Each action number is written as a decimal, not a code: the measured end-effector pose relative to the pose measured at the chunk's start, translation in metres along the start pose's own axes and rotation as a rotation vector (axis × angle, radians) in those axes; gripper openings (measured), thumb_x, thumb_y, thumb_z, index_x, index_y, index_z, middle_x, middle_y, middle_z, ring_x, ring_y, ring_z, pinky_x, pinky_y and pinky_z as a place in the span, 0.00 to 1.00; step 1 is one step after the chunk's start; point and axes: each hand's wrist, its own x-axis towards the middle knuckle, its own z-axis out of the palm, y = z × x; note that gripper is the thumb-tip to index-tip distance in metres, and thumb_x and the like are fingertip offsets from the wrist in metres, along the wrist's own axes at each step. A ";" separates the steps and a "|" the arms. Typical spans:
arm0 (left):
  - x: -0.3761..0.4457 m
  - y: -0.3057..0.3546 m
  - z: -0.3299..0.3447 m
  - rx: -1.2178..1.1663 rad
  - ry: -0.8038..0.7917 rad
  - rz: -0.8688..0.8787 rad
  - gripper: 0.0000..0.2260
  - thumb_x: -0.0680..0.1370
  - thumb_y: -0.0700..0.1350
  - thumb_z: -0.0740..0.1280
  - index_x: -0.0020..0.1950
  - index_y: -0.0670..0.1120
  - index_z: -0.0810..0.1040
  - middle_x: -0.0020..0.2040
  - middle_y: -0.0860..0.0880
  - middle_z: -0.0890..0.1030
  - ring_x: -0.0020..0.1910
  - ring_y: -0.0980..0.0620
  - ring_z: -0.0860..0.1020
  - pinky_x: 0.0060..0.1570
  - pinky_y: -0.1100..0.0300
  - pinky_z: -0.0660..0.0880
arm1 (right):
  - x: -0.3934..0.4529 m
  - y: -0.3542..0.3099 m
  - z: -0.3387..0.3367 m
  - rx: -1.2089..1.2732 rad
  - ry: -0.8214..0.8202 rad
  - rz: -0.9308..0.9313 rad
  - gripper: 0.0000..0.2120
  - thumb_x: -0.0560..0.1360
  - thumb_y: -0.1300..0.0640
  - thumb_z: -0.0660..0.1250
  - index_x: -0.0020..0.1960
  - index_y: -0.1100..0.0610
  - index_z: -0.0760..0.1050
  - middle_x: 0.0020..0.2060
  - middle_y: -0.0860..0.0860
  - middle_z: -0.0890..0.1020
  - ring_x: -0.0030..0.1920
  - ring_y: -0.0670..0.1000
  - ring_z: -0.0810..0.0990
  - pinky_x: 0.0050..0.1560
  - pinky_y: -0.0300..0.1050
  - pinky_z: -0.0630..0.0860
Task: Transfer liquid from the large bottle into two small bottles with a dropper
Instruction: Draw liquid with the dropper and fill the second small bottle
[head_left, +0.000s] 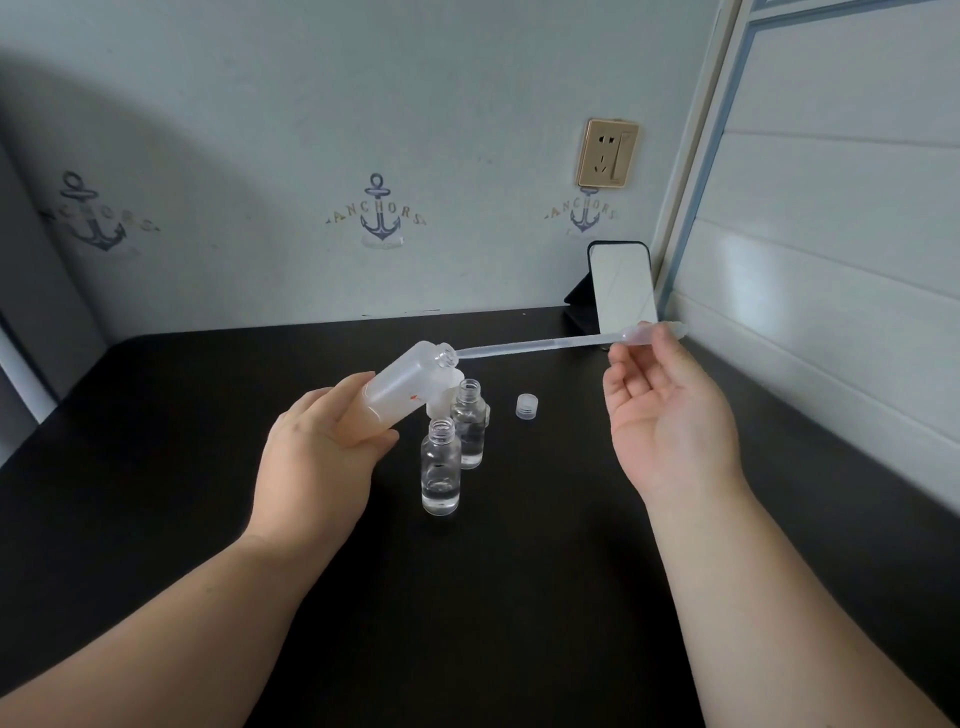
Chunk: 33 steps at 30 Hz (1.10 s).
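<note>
— Plastic, all of it, from where I stand. The right hand (670, 410) has its palm turned up and most fingers loose, with only the fingertips pinching the bulb end of the dropper (545, 344). The stem runs out leftward from that hand, nearly level, and its tip sits at the mouth of the large bottle (410, 387).

— And the other hand?

— The left hand (322, 452) is wrapped round the lower body of the large bottle, holding it off the counter (156, 467) and tipped so the open neck points toward the right hand. I can't tell whether the tip is inside the neck or only at the rim.

— So how far along are they?

— Partway, I'd judge. Just right of the left hand, below the tilted neck, the two small bottles stand uncapped: the nearer small bottle (440, 467) and the farther small bottle (470, 423) right behind it. Both seem to hold some clear liquid low down, neither looks full. The big one appears low, which would explain the tilt.

— What's left?

— More draws, probably, then capping. One loose cap (527, 406) sits beyond the small bottles, between the hands.
</note>
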 end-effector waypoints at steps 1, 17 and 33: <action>0.000 0.001 -0.001 -0.005 0.005 -0.004 0.23 0.75 0.48 0.73 0.68 0.61 0.74 0.50 0.63 0.74 0.55 0.53 0.73 0.53 0.56 0.70 | 0.000 -0.001 0.000 0.026 0.016 0.000 0.13 0.80 0.58 0.69 0.38 0.58 0.84 0.41 0.50 0.85 0.40 0.49 0.84 0.43 0.39 0.79; -0.006 0.023 -0.008 -0.133 -0.079 -0.092 0.24 0.75 0.53 0.74 0.44 0.82 0.65 0.43 0.78 0.73 0.43 0.81 0.70 0.36 0.69 0.66 | 0.005 -0.001 -0.004 0.089 0.019 -0.007 0.14 0.79 0.60 0.69 0.35 0.57 0.84 0.36 0.50 0.82 0.35 0.48 0.80 0.39 0.38 0.77; -0.004 0.017 -0.003 -0.156 -0.120 -0.159 0.21 0.72 0.56 0.75 0.56 0.65 0.66 0.42 0.68 0.75 0.41 0.82 0.71 0.36 0.71 0.67 | 0.006 -0.001 -0.005 0.007 -0.034 -0.022 0.15 0.79 0.59 0.67 0.35 0.55 0.84 0.36 0.49 0.82 0.34 0.47 0.78 0.38 0.38 0.76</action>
